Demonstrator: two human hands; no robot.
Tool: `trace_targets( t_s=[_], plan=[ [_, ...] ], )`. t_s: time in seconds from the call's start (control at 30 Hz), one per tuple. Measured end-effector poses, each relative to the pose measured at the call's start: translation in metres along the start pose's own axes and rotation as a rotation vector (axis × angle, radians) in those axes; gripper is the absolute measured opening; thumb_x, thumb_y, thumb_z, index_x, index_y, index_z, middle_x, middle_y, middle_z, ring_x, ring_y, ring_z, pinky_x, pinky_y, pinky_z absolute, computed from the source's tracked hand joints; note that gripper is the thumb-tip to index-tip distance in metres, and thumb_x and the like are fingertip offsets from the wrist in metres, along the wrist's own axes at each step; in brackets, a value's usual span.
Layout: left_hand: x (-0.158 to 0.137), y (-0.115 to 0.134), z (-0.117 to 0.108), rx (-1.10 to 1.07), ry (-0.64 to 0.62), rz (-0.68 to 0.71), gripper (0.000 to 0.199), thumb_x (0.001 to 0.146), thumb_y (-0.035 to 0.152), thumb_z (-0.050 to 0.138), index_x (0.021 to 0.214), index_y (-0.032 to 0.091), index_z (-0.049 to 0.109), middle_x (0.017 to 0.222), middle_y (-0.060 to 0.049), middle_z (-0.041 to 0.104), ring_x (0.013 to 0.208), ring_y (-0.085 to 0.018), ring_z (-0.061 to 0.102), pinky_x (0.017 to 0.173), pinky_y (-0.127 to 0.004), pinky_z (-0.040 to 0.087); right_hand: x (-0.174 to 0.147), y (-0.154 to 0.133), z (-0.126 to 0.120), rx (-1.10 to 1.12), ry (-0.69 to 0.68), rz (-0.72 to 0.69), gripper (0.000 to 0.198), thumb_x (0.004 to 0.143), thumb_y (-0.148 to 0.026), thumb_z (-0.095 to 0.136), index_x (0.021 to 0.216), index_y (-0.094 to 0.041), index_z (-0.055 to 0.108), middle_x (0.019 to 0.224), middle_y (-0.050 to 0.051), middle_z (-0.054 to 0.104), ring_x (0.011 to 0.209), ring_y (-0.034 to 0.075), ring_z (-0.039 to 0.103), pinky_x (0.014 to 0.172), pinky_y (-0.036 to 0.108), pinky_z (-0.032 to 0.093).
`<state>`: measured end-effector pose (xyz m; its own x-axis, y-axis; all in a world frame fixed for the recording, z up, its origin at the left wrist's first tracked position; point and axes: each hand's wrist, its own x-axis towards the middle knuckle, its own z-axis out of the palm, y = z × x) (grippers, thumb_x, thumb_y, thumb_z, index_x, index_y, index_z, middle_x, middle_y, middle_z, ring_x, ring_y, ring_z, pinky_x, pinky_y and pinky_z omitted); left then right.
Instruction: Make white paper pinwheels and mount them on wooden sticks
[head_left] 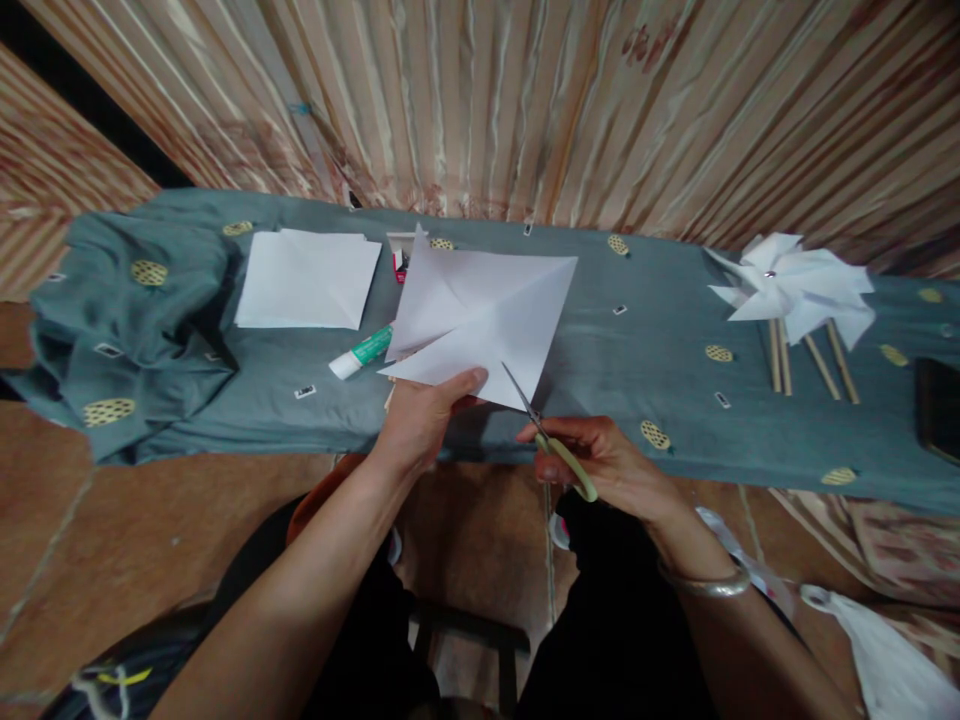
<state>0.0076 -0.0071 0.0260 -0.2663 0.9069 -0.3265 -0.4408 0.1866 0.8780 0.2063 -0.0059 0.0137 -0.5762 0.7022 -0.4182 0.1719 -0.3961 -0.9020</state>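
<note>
A square sheet of white paper [517,300] is gripped at its near edge by my left hand [424,415], thumb on top. Slits run inward from its left side and upper left, and the cut corners lift a little. In my right hand [600,455] is a pair of scissors [574,465] with light green handles. Their blades meet the sheet's near right corner, one blade lying over the paper. A glue stick [364,352] with a green label lies left of the sheet, partly under it.
A stack of white paper [307,280] lies to the left. Finished paper pinwheels [795,285] with several wooden sticks [832,365] lie at right, near a dark phone [936,410]. A small red and white box [400,262] sits behind the sheet. The cloth [660,300] bunches at left.
</note>
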Motion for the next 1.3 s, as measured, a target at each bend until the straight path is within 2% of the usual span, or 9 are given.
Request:
trace_targets(
  t_s=[0.23,0.43,0.7,0.87,1.03,1.17,1.3],
  plan=[
    [-0.002,-0.006,0.001,0.008,-0.007,-0.037,0.042,0.058,0.018,0.079,0.098,0.015,0.067,0.081,-0.003,0.071,0.080,-0.019,0.066,0.063,-0.027,0.055,0.001,0.001,0.000,-0.027,0.018,-0.032,0.043,0.065,-0.044,0.085,0.096,-0.017,0.073,0.067,-0.003,0.064,0.060,0.008,0.056,0.059,0.023,0.046],
    [-0.002,-0.006,0.001,0.005,-0.018,-0.015,0.044,0.059,0.018,0.079,0.101,0.016,0.066,0.084,-0.003,0.070,0.077,-0.018,0.064,0.061,-0.027,0.055,0.000,0.001,0.001,0.003,0.007,-0.035,0.041,0.066,-0.039,0.086,0.097,-0.015,0.072,0.061,-0.005,0.060,0.053,0.007,0.050,0.053,0.024,0.044],
    [-0.003,-0.003,0.003,0.003,-0.005,-0.018,0.047,0.057,0.018,0.079,0.103,0.016,0.066,0.085,-0.004,0.072,0.081,-0.020,0.066,0.061,-0.027,0.055,0.001,0.000,0.002,0.063,0.038,0.016,0.043,0.060,-0.040,0.089,0.091,-0.016,0.072,0.057,-0.006,0.059,0.050,0.006,0.051,0.052,0.023,0.045],
    [-0.003,-0.005,0.002,0.005,0.007,-0.014,0.048,0.057,0.019,0.080,0.103,0.016,0.066,0.086,-0.005,0.072,0.083,-0.022,0.067,0.062,-0.029,0.056,0.002,0.000,0.003,0.070,0.034,0.037,0.046,0.059,-0.046,0.087,0.091,-0.017,0.071,0.059,-0.005,0.060,0.052,0.008,0.053,0.054,0.024,0.048],
    [-0.005,-0.010,0.003,0.008,0.004,-0.053,0.050,0.056,0.019,0.082,0.103,0.017,0.065,0.100,-0.007,0.073,0.082,-0.022,0.067,0.059,-0.029,0.056,0.002,-0.001,0.004,0.021,0.032,0.014,0.048,0.060,-0.048,0.086,0.091,-0.014,0.072,0.062,-0.004,0.058,0.057,0.009,0.053,0.056,0.023,0.046],
    [-0.006,-0.013,0.004,-0.003,0.007,-0.066,0.047,0.055,0.019,0.083,0.099,0.018,0.065,0.096,-0.006,0.072,0.083,-0.022,0.068,0.060,-0.029,0.057,0.003,-0.002,0.005,0.012,0.041,0.008,0.047,0.061,-0.045,0.086,0.093,-0.013,0.073,0.068,-0.001,0.061,0.059,0.009,0.053,0.056,0.023,0.046],
    [-0.005,-0.013,0.004,-0.010,0.020,-0.075,0.051,0.054,0.019,0.084,0.101,0.018,0.065,0.095,-0.006,0.073,0.083,-0.024,0.068,0.060,-0.031,0.057,0.004,-0.002,0.006,0.059,0.053,0.051,0.047,0.055,-0.043,0.090,0.089,-0.014,0.074,0.067,-0.002,0.062,0.055,0.008,0.051,0.056,0.023,0.049]
  ],
)
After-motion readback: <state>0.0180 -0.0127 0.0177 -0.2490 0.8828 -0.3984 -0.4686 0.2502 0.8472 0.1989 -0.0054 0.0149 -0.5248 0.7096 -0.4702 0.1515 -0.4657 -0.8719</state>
